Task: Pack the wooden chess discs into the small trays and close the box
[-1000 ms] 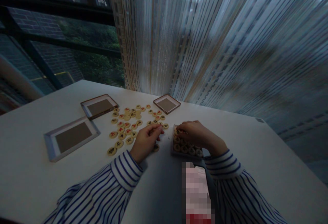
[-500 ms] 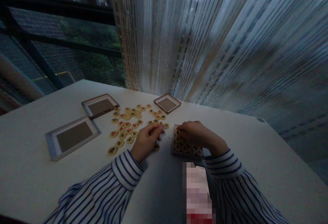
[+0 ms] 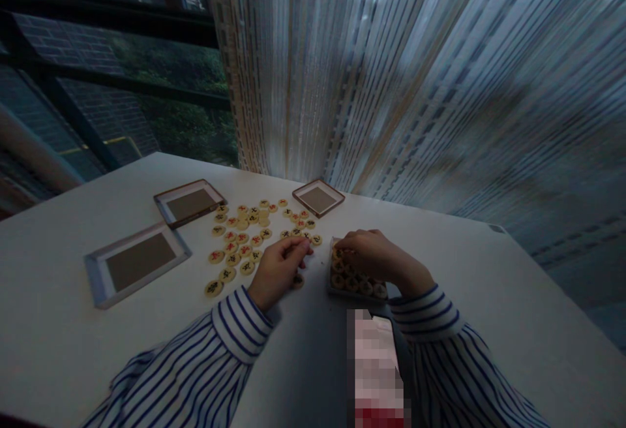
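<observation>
My left hand (image 3: 281, 265) is closed, thumb against the fingers, just above the right edge of the scattered round pieces; anything in its pinch is too small to make out. The loose pieces (image 3: 242, 237) are pale discs with red or black characters. One dark-marked piece (image 3: 298, 280) lies beside the left hand. Over a small box (image 3: 359, 296) holding rows of such discs, my right hand (image 3: 376, 257) reaches in from the right with fingers bent down. Its fingertips are at the box's far left corner, and what they hold is hidden.
Two shallow trays lie at the left, a brown-edged one (image 3: 169, 192) behind a pale one (image 3: 100, 301). A smaller lid (image 3: 319, 184) sits at the table's back edge, near the string curtain (image 3: 381, 76). A phone (image 3: 384, 363), partly blurred out, is below the box.
</observation>
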### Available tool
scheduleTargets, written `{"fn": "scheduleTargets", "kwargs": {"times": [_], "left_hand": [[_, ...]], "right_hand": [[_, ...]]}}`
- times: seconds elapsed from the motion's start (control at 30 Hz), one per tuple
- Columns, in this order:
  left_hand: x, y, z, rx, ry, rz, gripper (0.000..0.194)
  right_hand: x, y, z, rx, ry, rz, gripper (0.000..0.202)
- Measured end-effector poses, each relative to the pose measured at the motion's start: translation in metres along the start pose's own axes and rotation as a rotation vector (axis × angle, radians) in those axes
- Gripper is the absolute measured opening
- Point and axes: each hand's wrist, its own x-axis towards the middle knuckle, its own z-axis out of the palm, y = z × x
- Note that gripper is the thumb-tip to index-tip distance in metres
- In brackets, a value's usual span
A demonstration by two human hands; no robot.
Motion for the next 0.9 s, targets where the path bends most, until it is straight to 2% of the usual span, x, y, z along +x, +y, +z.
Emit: {"fn": "scheduleTargets", "kwargs": {"times": [0.9], "left_hand": [[-0.0004,0.0017,0.0003,0.018,0.013,0.006,0.028]], "right_hand": [[0.003,-0.0003,0.0045,0.021,0.012,0.003,0.03]]}}
